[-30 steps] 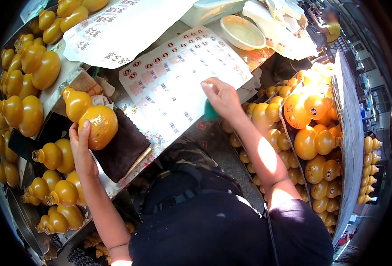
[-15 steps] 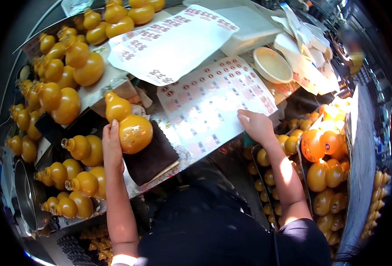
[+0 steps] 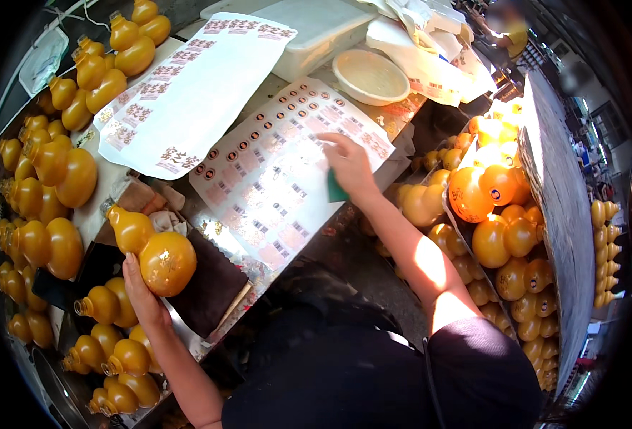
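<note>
My left hand (image 3: 143, 292) grips an amber gourd-shaped bottle (image 3: 167, 263) by its lower bulb. The bottle is tilted over a dark brown cloth pad (image 3: 205, 286), and gold marking shows on its side. My right hand (image 3: 350, 170) is over a white sheet of small stickers (image 3: 259, 207), its fingertips at the rows of labels. A flat green piece (image 3: 336, 187) is tucked in that hand, partly hidden by the palm. Round dark-and-red stickers line the sheet's far edge. A second white sheet with brown printed labels (image 3: 208, 86) lies just beyond.
Many amber gourd bottles (image 3: 62, 247) crowd the table's left side. A cream bowl (image 3: 371, 77), a translucent plastic box (image 3: 316, 36) and crumpled papers (image 3: 437, 64) are at the back. More gourd bottles (image 3: 505, 239) stand in racks at right, beside a grey panel (image 3: 559, 214). Farther off is another person (image 3: 512, 43).
My right hand has moved from the sticker sheet's near right edge in over its label rows, the green piece moving with it. The view has turned rightward; my left hand still holds the bottle.
</note>
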A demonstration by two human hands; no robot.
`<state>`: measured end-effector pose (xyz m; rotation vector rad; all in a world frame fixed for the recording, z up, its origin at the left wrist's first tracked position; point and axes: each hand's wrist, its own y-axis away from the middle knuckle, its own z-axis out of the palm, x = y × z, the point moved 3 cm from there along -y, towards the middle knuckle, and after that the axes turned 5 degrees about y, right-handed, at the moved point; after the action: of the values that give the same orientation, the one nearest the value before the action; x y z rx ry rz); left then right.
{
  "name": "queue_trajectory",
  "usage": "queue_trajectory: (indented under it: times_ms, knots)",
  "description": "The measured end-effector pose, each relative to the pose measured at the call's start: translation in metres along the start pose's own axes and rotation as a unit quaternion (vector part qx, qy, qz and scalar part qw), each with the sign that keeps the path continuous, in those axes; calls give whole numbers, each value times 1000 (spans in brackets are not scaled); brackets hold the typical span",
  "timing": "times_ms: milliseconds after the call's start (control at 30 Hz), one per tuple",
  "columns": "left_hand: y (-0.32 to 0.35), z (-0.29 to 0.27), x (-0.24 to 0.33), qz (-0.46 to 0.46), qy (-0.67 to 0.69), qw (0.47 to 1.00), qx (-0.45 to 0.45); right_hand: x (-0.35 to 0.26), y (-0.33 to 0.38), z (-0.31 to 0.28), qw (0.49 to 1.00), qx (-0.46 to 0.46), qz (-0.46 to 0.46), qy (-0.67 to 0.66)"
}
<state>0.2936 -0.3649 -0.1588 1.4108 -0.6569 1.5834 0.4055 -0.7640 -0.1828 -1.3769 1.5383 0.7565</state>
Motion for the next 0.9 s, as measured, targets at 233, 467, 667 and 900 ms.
queue_trajectory:
  times_ms: [233,467,667,900]
  knots:
    - [1,5,-3,-14,57,998,0,34,-77,-29,961,-15,-125,247]
    - [0,2,-4,-7,69,998,-6,-13,-162,70,855,-258,-160,421]
    - [3,3,-2,-13,73,997,7,-54,-173,112,770,-344,-153,515]
    - [4,4,-2,-16,79,997,16,-61,-179,105,712,-438,-170,521]
